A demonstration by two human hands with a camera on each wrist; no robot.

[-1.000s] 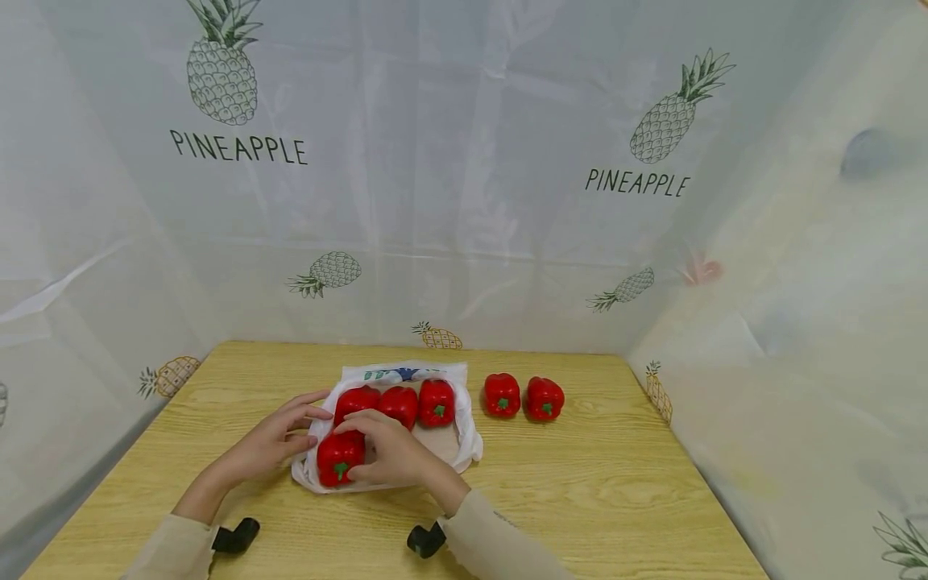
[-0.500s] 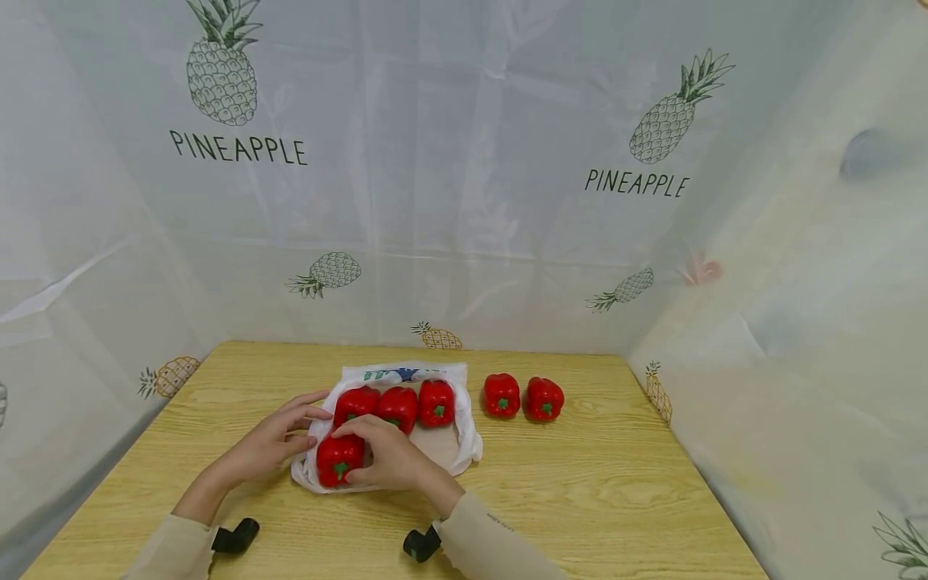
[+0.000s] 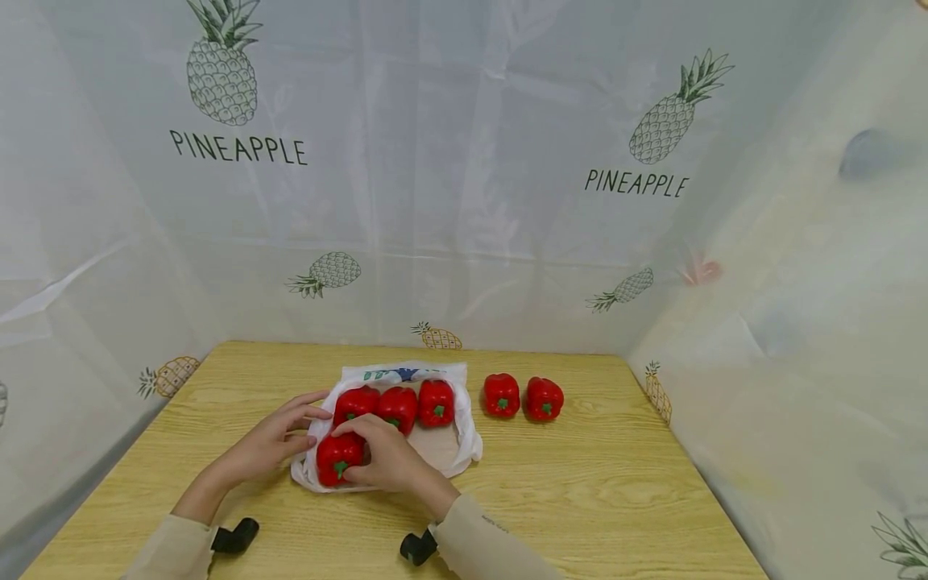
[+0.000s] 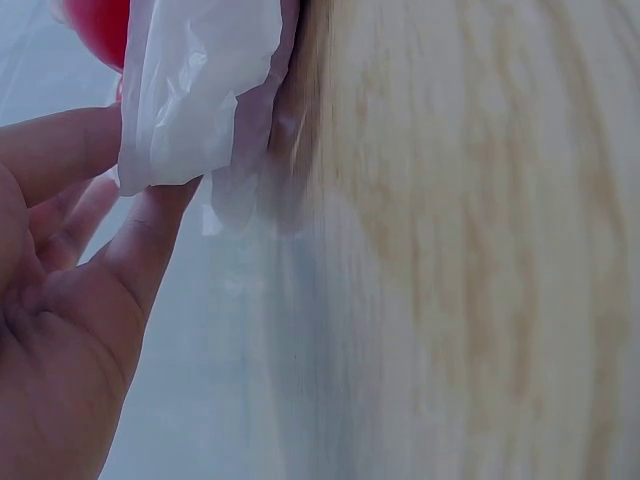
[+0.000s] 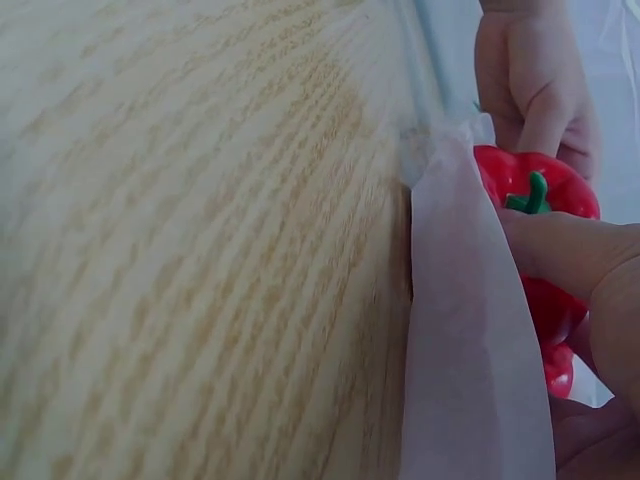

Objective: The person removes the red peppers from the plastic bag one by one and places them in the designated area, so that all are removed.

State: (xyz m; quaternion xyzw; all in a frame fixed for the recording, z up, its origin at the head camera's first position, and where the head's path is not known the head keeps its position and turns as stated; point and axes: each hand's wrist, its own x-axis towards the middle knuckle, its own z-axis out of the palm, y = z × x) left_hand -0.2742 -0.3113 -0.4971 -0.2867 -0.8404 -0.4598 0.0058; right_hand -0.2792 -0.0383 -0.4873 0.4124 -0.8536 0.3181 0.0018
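Observation:
A white plastic bag (image 3: 467, 443) lies open on the table, its rim folded down, with several red bell peppers inside. At its near left corner, my right hand (image 3: 395, 459) grips a bell pepper (image 3: 333, 463), thumb beside the green stem, also in view in the right wrist view. My left hand (image 3: 264, 443) rests against the bag's left side, fingers spread and lightly bent. In the left wrist view its thumb tip is hidden behind the bag's plastic (image 4: 190, 110). Three bell peppers, the rightmost one (image 3: 437, 403) among them, sit along the bag's far side.
Two bell peppers, the outer one (image 3: 544, 399) and its neighbour (image 3: 502, 395), stand outside the bag to the right. The wooden table (image 3: 580, 499) ends at a pale curtain (image 3: 449, 201) printed with pineapples, which encloses the back and sides.
My right hand has shifted slightly left and nearer, settling around the near left bell pepper. The left hand stays in place at the bag's side.

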